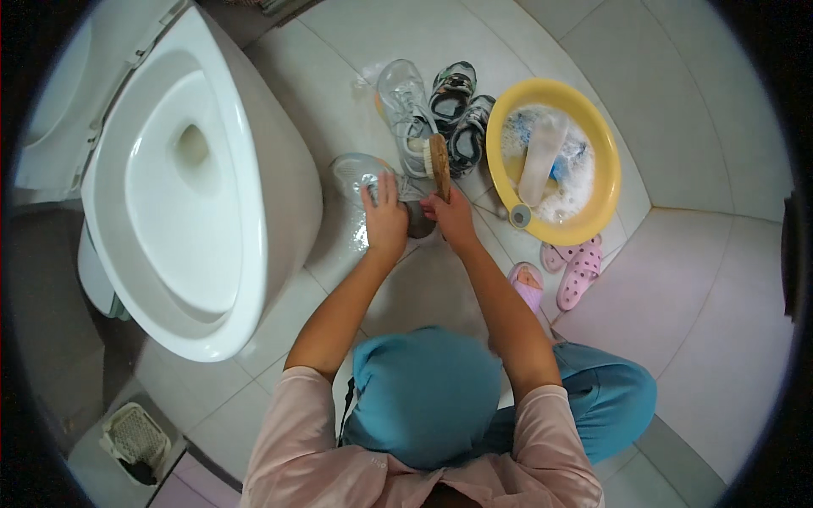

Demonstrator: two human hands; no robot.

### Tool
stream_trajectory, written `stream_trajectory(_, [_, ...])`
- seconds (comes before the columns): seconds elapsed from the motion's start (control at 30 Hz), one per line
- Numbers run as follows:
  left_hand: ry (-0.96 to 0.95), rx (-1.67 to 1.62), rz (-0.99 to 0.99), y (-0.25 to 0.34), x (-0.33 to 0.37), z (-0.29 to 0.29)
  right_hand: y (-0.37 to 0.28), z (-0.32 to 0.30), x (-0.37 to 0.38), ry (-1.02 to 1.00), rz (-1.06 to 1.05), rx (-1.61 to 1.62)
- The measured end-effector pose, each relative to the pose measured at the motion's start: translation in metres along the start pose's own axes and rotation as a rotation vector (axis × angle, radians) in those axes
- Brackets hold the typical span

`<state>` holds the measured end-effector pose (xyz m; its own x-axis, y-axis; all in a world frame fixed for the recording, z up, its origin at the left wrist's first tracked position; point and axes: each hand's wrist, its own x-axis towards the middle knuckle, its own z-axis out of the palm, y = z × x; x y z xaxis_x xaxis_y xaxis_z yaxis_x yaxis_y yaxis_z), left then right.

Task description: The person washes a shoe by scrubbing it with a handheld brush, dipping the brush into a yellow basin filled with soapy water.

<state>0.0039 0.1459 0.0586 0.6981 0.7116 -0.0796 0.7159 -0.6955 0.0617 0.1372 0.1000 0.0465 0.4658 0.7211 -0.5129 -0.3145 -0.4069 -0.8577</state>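
Note:
My left hand [387, 222] lies on a wet pale grey sneaker [349, 172], its fingers stretched apart over the upper. The sneaker's toe points left; its thumb side is hard to make out. In my right hand [454, 218] is a scrubbing brush [440, 166] with a brown wooden back and pale bristles, held by the handle's near end. The bristles face left, over the heel end of a second grey sneaker [403, 95], which lies just beyond. I cannot tell whether they touch it. Beside it stand two dark patterned shoes [453, 90].
A yellow basin [608, 144] of suds stands at right, with a whitish long object [542, 159] and something blue in it. Pink clogs [579, 275] are near the right wall, one foot in a pink slipper [527, 292]. A white toilet [292, 199] bounds the left. The tiled floor [330, 72] looks wet.

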Motion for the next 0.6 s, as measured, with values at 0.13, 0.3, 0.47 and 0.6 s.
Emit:
stream_trajectory(0.13, [-0.187,0.077,-0.213,-0.003,0.012,0.015,-0.010,0.006,-0.012,0.083,-0.247,-0.577])
stream_trajectory(0.3, [-0.275,-0.052,-0.131,-0.019,0.010,0.031,-0.011,0.008,-0.029,-0.032,-0.110,-0.964])
stream_trajectory(0.47, [0.010,-0.702,-0.229,-0.032,-0.006,0.021,-0.008,0.014,-0.021,0.037,-0.313,-1.264])
stream_trajectory(0.6, [0.107,-0.892,-0.329,-0.027,-0.018,0.021,-0.001,0.031,-0.024,0.076,-0.395,-1.389])
